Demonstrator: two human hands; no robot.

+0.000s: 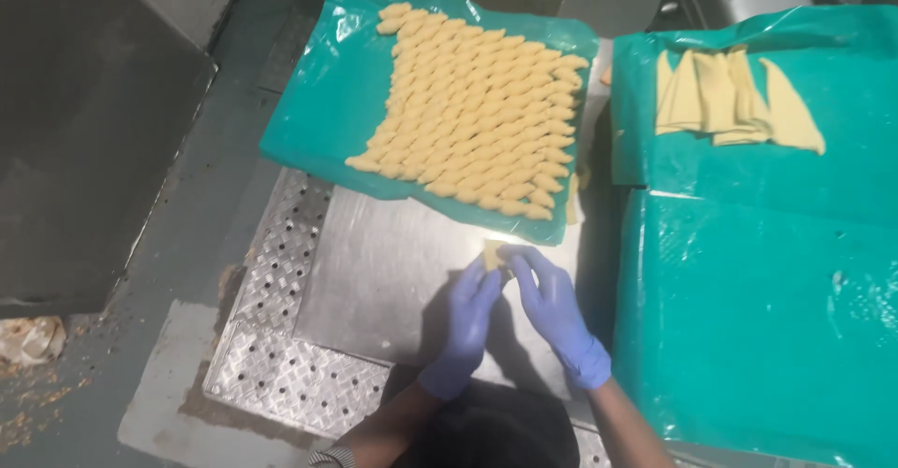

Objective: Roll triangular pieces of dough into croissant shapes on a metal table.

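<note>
Food production kitchen, steel worktable (374, 272), rows of shaped dough pieces (477, 103), green plastic sheeting (748, 337)

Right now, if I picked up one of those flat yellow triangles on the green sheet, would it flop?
Probably yes. The triangles look thin and lie limp and overlapping on the green sheet, so one would likely droop. It seems soft: the gloved hands are pinching a similar dough piece into shape. It's probably light and might tear if pulled.

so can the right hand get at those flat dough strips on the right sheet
Probably yes: the right hand is busy pinching a dough piece, but nothing lies between it and the dough strips.
</note>
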